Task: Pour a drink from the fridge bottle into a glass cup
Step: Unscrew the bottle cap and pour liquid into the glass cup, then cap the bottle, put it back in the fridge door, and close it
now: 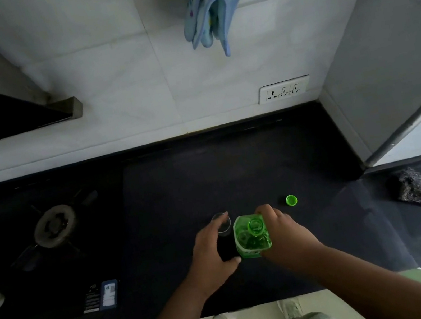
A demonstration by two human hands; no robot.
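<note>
A green plastic bottle (251,237) stands upright on the black counter (206,176), its mouth uncapped. My right hand (282,230) grips the bottle from the right side. Just left of it stands a clear glass cup (221,223), and my left hand (210,251) is curled around the cup's side. The green bottle cap (291,200) lies on the counter to the right of the bottle, apart from both hands. I cannot tell how much liquid is in the cup.
A gas stove burner (54,225) sits at the left. A dark rough lump (413,188) lies at the right. A wall socket (284,89) and a hanging blue cloth (209,12) are on the tiled wall. A small box (101,296) lies near the front edge.
</note>
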